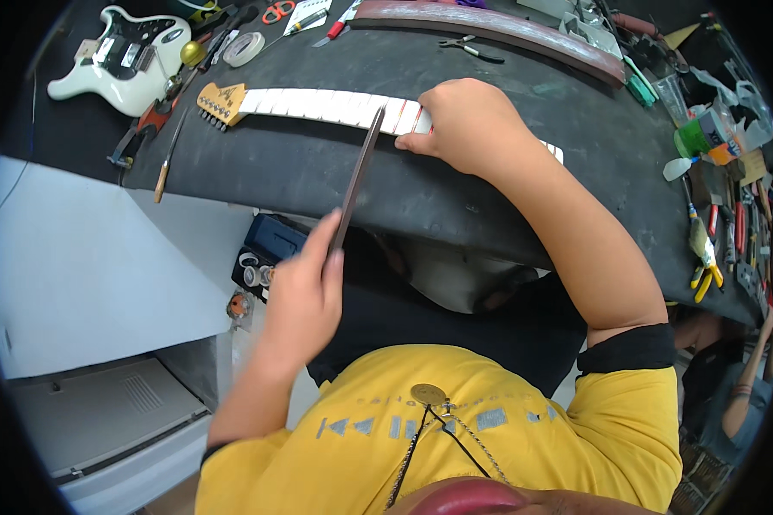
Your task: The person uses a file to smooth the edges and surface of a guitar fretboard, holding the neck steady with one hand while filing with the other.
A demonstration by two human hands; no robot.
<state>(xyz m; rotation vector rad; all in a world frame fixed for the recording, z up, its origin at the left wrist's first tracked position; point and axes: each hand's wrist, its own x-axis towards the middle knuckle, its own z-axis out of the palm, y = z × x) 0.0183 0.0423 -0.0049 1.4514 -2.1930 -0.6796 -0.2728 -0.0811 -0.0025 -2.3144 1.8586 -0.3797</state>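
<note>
A guitar neck [322,107] lies across the dark worktop, its fretboard covered in white tape with thin red marks near my right hand. Its wooden headstock [222,104] with tuning pegs points left. My right hand [471,124] wraps over the neck from above, thumb on the near edge and fingers on the far side, closed on it. My left hand [305,296], slightly blurred, is closed around one end of a long, slim dark file [358,176]. The file slants up and away, and its far tip overlaps the taped fretboard just left of my right hand.
A white guitar body [133,60] sits at the far left, near a tape roll [244,49] and a wooden-handled tool [161,182]. Pliers [472,50] and a long reddish-brown beam [498,34] lie at the back. Yellow-handled pliers [704,266] and several tools crowd the right.
</note>
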